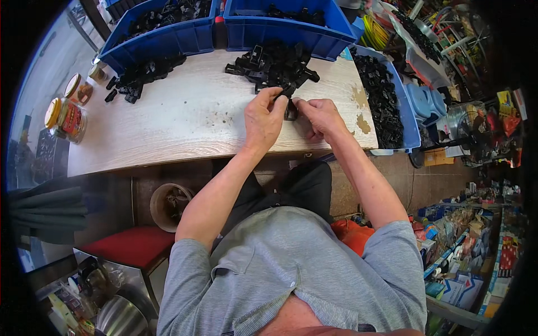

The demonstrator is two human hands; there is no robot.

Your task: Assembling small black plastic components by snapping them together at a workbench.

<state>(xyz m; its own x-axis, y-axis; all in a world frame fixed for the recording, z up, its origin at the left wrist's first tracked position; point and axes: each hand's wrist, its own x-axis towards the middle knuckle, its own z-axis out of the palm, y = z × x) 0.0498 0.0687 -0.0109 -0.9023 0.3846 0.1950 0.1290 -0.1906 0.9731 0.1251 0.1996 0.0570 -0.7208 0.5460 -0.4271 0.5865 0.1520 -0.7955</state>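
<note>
Over the near half of the worktop (179, 131), the left hand (263, 119) seems pinched almost closed on a small black part (290, 111); the right hand (323, 117) is curled beside it, but whether it grips, I cannot tell. The part looks light, stiff, perhaps slippery, best held by its sides. Its long axis points roughly away from the person, toward the black pile (272, 64).

We can pass leftward across the table (179, 120); black parts (272, 66) and blue bins (280, 37) block the back.
</note>
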